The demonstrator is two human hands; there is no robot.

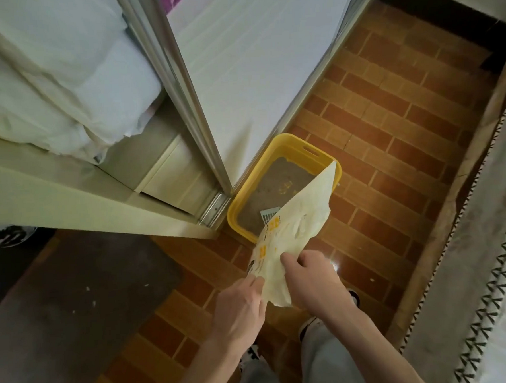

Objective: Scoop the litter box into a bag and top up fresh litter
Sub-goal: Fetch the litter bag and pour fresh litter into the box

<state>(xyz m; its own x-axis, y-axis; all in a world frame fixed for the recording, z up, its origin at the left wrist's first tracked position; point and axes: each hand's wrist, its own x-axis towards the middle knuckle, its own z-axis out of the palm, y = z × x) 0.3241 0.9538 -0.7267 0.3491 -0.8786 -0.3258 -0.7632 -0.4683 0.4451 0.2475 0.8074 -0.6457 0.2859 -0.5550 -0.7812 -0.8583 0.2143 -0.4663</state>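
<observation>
From up here I look straight down at a yellow plastic litter box (320,154) sitting on the brown brick-pattern tiled floor (391,141), a little right of the frame's centre, tucked against the foot of a white sliding door (247,73) with a metal frame. Grey-brown litter (278,184) covers its bottom, and the slotted end of a small pale scoop (270,214) lies in the litter near the box's lower edge.

My left hand (241,307) and right hand (313,279) meet low in the centre of the frame, both on a thin cream plastic bag with yellow and black print (295,227). The left hand's fingers pinch the bag's lower edge; the right hand's fingers are curled into the bag's plastic just beside it. The bag stretches up and to the right from my hands, its far corner crossing in front of the litter box's right rim.

At upper left, pale folded bedding (49,79) rests on a cream shelf. A dark mat (74,291) fills the lower left, and a light rug with a black stitched border (488,280) runs down the right edge. Grey trouser legs (324,361) show at the bottom.
</observation>
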